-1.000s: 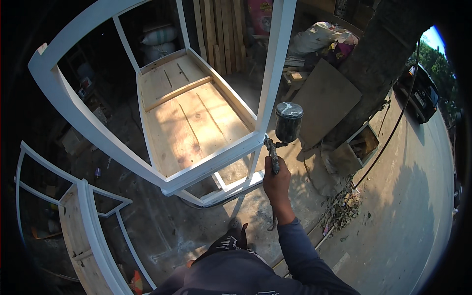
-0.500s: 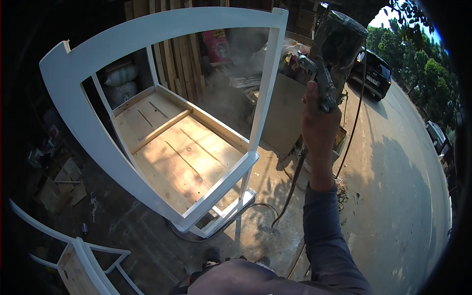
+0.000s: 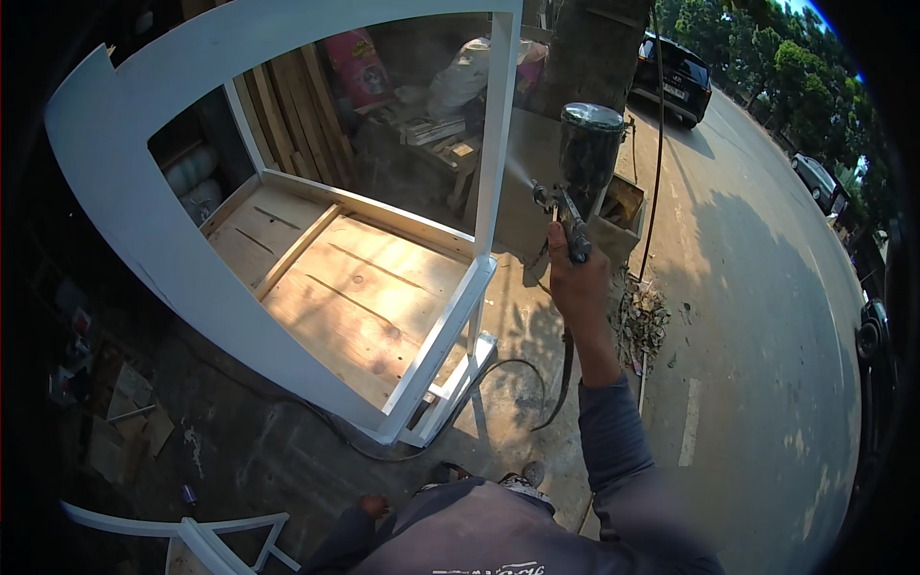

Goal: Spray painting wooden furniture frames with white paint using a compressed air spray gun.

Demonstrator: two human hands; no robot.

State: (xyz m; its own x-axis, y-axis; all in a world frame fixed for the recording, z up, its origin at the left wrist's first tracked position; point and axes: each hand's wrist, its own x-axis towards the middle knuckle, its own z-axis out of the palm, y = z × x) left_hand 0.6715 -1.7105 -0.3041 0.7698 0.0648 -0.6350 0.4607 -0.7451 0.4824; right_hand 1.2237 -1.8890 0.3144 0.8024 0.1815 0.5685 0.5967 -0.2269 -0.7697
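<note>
My right hand (image 3: pixel 579 287) is closed round the handle of a spray gun (image 3: pixel 573 222), raised to the right of a wooden furniture frame. A dark cup (image 3: pixel 587 153) sits on top of the gun. Pale mist leaves its nozzle toward the frame's white right upright (image 3: pixel 495 144), without the gun touching it. The frame has a wide white curved front panel (image 3: pixel 105 163) and a bare wooden base board (image 3: pixel 359 278) inside. My left hand (image 3: pixel 374 505) hangs low by my body, small and partly hidden; its fingers are not clear.
A dark hose (image 3: pixel 541 412) loops over the ground beside the frame. Another white frame piece (image 3: pixel 206 546) lies at the lower left. Wooden planks (image 3: pixel 297 115) and sacks stand behind. A post rises beyond the gun, and a road with parked cars (image 3: pixel 676 81) runs along the right.
The spray gun and my right hand have come lower and slightly left, and mist now shows at the nozzle. My left hand has come into view. The whole view has shifted.
</note>
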